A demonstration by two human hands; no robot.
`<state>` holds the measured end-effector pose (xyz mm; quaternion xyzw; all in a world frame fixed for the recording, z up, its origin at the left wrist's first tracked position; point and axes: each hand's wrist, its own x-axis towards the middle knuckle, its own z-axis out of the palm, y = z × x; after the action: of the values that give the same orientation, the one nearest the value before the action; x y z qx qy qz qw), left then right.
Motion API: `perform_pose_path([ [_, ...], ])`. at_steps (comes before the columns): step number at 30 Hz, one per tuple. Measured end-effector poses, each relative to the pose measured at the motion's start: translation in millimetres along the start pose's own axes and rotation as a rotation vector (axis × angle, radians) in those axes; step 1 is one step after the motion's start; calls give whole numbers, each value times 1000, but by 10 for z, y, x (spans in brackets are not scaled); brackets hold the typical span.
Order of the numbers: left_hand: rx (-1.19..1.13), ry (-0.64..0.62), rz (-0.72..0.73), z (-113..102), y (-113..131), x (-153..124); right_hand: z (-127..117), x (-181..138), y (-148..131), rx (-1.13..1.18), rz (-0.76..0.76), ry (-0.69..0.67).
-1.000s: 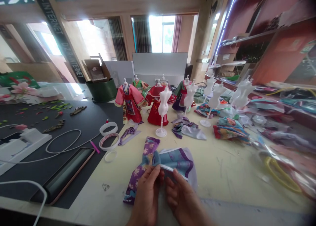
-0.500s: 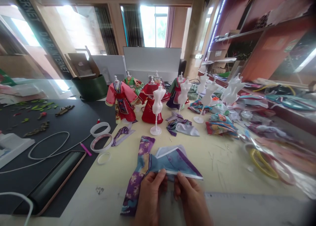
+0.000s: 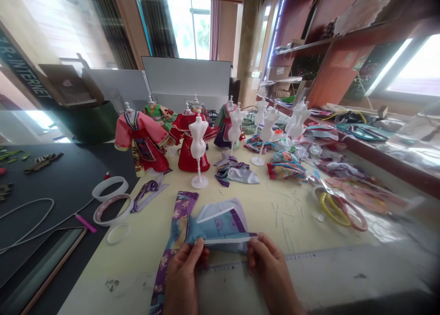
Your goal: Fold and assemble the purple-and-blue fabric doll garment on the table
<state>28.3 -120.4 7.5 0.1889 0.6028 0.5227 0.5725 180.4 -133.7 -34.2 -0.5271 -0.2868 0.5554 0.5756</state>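
Observation:
A small doll garment (image 3: pixel 220 227) in blue and purple patterned cloth lies at the front of the table, a white strip running along its near edge. My left hand (image 3: pixel 185 264) pinches that edge between thumb and fingers, near the purple flowered band. At the other end of the white strip, my right hand (image 3: pixel 266 260) pinches the garment's corner. The edge is stretched straight between both hands, and a light lining shows behind it. Beneath my hands lies a clear ruler (image 3: pixel 302 256). Just beyond the garment stands a bare white mannequin (image 3: pixel 198 145).
Dressed mannequins, one in a pink robe (image 3: pixel 142 138) and one in a red gown (image 3: pixel 185 157), stand behind. Tape rolls (image 3: pixel 113 209) and a pink pen (image 3: pixel 85 223) lie left, near a tablet-like device (image 3: pixel 44 264). Scissors (image 3: pixel 338 209) and fabric scraps (image 3: pixel 287 166) are right.
My right hand has slid outward along the white strip to the garment's corner, away from my left hand. The edge is now pulled straight. The whole view has turned right.

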Motion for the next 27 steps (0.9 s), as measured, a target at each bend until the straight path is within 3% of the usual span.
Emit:
perform_pose_path([
  [9, -86, -15, 55, -80, -63, 106, -39, -57, -124, -140, 21, -104],
  [14, 54, 27, 96, -122, -46, 135, -61, -32, -75, -219, -29, -128],
  [16, 189, -32, 111, -156, -15, 115, -72, -28, -76, -262, -65, -112],
  [20, 558, -321, 94, -273, -12, 27, -83, -40, -106, -290, -106, -113],
  [22, 736, -395, 268, -303, -38, -37, -81, -50, -113, -278, -120, -128],
  [27, 815, -328, 1320, -121, -106, -116, -57, -88, -101, -279, -160, -170],
])
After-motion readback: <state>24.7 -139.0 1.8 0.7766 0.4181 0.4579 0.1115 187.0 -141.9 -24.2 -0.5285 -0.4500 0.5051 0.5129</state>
